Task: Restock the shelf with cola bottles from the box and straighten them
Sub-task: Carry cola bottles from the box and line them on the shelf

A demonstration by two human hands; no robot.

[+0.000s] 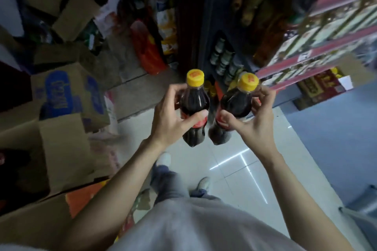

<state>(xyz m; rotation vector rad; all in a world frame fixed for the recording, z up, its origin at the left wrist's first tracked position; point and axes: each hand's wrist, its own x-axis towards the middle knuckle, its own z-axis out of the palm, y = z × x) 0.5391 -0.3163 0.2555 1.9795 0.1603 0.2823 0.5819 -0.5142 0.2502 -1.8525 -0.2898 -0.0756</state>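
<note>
While both hands are loaded: the person stands in the aisle with one cola bottle in each, carried upright at about waist height over the tiled floor (234,161).
Left hand (167,116): curled round the left bottle (194,104), thumb across the red label, fingers wrapped behind the shoulder.
Right hand (255,120): wrapped round the right bottle (234,106) the same way, thumb on the label, fingertips showing past the neck.
Bottles: both full, dark, yellow-capped, just beside each other but seemingly not touching; bases hang free with nothing beneath.
Box: open cartons (61,149) sit to the person's left; which one the cola came from, I cannot tell.
Shelf (302,51): ahead and to the right, red-edged tiers already crowded with goods; the cola row's spot is not clear from here.
Stage: my guess is the carry from box to shelf, with placing and straightening yet to do.
Risk, grip: each bottle is held high, so a heavy base could swing and slip if the wrist turns fast.
Risk, collision: carried this close, the bottles may knock together when reaching in.
Risk, shelf: a crowded tier means a base could topple neighbours.
Risk, footing: clutter crowds the floor at left, so a backward step could trip.
</note>
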